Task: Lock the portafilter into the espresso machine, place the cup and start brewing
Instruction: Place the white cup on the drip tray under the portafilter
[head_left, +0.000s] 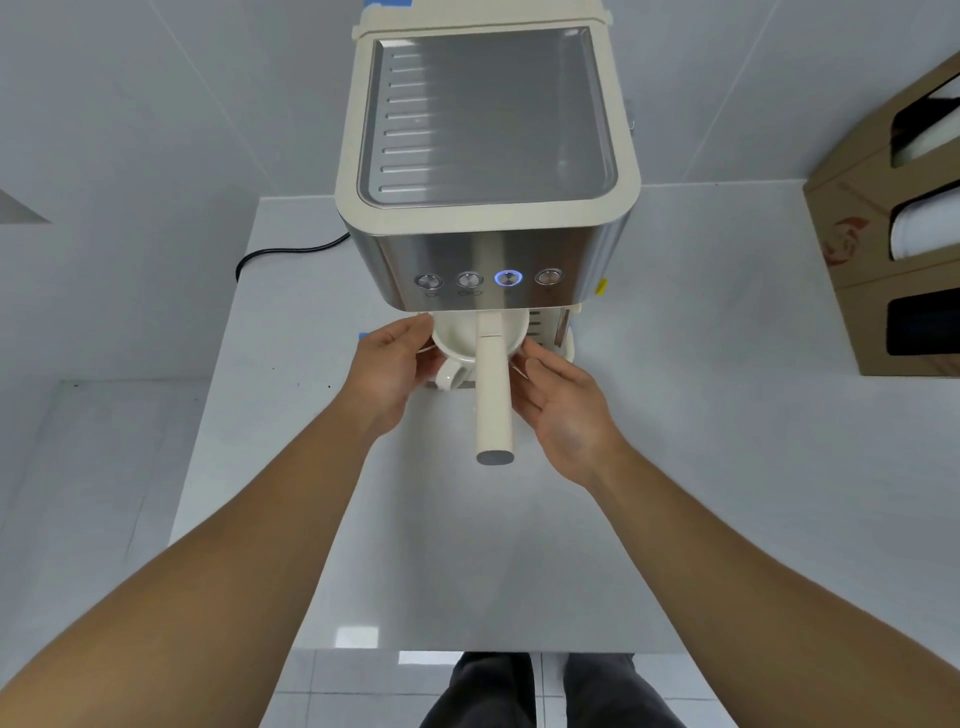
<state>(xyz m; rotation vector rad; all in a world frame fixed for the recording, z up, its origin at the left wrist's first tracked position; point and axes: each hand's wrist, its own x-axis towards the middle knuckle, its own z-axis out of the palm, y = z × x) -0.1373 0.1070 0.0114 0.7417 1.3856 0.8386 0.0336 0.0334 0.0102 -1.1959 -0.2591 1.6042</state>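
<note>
The cream and steel espresso machine (488, 156) stands on the white counter. On its front panel are several round buttons, and one button (508, 277) glows blue. The portafilter's cream handle (493, 395) sticks straight out toward me from under the panel. A cream cup (454, 343) sits under it on the drip tray, its handle pointing front-left. My left hand (387, 371) holds the cup's left side. My right hand (561, 400) has its fingertips at the cup's right side, palm open and facing left. The portafilter's basket is hidden under the panel.
A black power cable (280, 253) runs along the counter (675, 467) behind the machine on the left. A cardboard box (893, 234) with dark openings stands at the right. The counter's front edge lies near my legs at the bottom.
</note>
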